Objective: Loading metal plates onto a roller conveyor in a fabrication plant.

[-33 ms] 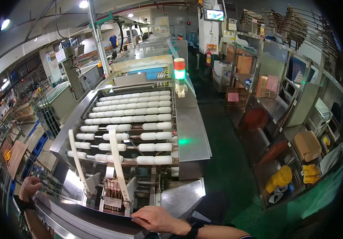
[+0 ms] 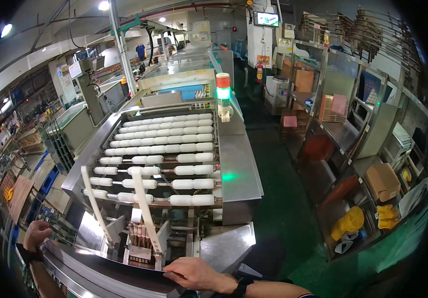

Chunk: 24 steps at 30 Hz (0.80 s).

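- Dark, glossy sheet material is what we are gripping: a wide flat panel (image 2: 100, 270) lies level across the bottom of the view, right at the mouth of the roller conveyor (image 2: 159, 159).
- Our left hand (image 2: 36, 233) curls over the panel's far left edge, fingers wrapped on it; our right hand (image 2: 196, 273) lies flat, fingers spread, pressing on the right edge.
- The hands sit well apart, one at each end, which looks like the way to keep such a broad sheet square and steady.
- Two white guide bars (image 2: 144, 208) slant up from the infeed toward the white rollers (image 2: 174, 148).
- A signal lamp (image 2: 223, 92) glows green beside the rollers.
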### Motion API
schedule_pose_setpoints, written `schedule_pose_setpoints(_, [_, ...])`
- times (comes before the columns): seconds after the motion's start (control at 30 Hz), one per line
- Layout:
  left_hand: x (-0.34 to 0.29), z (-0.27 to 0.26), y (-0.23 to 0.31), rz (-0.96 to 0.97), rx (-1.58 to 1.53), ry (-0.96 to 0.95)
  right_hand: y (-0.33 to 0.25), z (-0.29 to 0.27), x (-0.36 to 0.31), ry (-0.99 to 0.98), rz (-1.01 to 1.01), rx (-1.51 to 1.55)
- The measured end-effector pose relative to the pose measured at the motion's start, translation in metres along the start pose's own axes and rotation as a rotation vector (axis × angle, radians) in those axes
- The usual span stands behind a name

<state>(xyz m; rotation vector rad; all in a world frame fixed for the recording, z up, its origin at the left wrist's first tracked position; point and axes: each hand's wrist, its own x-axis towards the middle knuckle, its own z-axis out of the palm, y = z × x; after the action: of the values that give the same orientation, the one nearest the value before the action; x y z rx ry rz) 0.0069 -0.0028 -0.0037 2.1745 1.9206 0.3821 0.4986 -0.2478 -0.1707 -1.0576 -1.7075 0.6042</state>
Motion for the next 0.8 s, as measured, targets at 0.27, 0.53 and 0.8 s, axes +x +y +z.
schedule_pose_setpoints(0.27, [0.007,0.002,-0.02,-0.001,0.066,0.013,-0.009,-0.004,0.002,-0.047,-0.008,0.023])
schedule_pose_setpoints(0.53, [0.004,0.003,-0.016,-0.047,0.022,0.042,-0.004,-0.001,0.001,0.009,-0.073,-0.064])
schedule_pose_setpoints(0.8, [0.003,0.001,-0.016,-0.079,0.023,0.046,-0.005,0.001,-0.001,0.025,-0.077,-0.066])
